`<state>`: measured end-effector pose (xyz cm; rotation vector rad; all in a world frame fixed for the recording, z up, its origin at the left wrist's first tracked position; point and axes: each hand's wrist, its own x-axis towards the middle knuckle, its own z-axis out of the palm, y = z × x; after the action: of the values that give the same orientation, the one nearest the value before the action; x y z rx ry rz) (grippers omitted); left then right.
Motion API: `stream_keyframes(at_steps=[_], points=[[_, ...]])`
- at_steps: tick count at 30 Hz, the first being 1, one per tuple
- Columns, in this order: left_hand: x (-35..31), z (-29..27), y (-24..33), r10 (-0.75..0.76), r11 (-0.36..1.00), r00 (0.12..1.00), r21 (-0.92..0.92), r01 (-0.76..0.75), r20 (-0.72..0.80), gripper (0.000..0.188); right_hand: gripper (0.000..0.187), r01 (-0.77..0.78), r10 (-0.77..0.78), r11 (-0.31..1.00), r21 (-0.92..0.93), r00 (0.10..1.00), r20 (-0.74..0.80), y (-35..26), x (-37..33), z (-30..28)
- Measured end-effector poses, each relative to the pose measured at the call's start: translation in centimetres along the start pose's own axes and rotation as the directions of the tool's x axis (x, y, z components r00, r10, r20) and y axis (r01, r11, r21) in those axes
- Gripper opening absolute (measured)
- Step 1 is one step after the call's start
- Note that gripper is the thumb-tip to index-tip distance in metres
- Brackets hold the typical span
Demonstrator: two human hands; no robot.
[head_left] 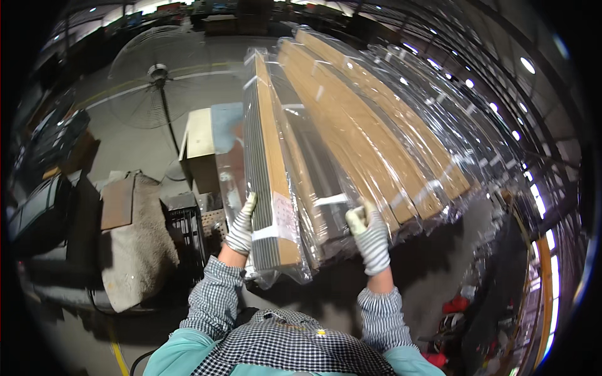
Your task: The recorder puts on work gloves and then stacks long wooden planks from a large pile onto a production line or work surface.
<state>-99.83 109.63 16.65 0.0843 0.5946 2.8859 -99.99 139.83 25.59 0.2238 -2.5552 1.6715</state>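
A long bundle of grey slats (253, 138) with a brown cardboard strip and white tape lies in clear plastic wrap in front of me. A white paper label (285, 216) is stuck near its close end. My left hand (241, 227), in a white striped glove, lies against the bundle's left side with its fingers stretched out. My right hand (371, 239), gloved the same way, has its fingers bent at the near end of the wrapped packs. They appear closed on the plastic wrap (342, 216); the fingertips are partly hidden. Wrapped cardboard-covered packs (351, 138) lie to the right.
More plastic-wrapped packs (433, 94) are stacked at the far right. A standing fan (158, 72) is at the far left. Cartons (199, 141) stand beyond my left hand. A beige cloth (141, 250) with a brown board (118, 202) covers something at left. Red objects (456, 305) lie at lower right.
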Motion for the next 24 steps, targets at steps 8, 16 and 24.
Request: stream_keyframes(at_steps=[8, 16, 24], points=[[-3.7, -15.6, -9.6, 0.063, 0.925, 0.997, -0.376, -0.046, 0.034, 0.063, 0.11, -0.053, 0.071, 0.995, -0.087, 0.975, 0.212, 12.5, -0.9, 14.7], [-11.6, -28.6, -24.1, -0.533, 0.751, 0.611, 0.007, 0.661, -0.585, 0.034, 0.115, -0.07, 0.408, 0.644, -0.762, 0.874, 0.265, 23.7, -11.3, 11.0], [-14.8, -18.6, -24.1, -0.639, 0.493, 0.716, 0.565, 0.661, -0.281, 0.047, 0.122, -0.083, 0.715, 0.369, -0.926, 0.661, 0.226, 27.0, -21.0, 1.1]])
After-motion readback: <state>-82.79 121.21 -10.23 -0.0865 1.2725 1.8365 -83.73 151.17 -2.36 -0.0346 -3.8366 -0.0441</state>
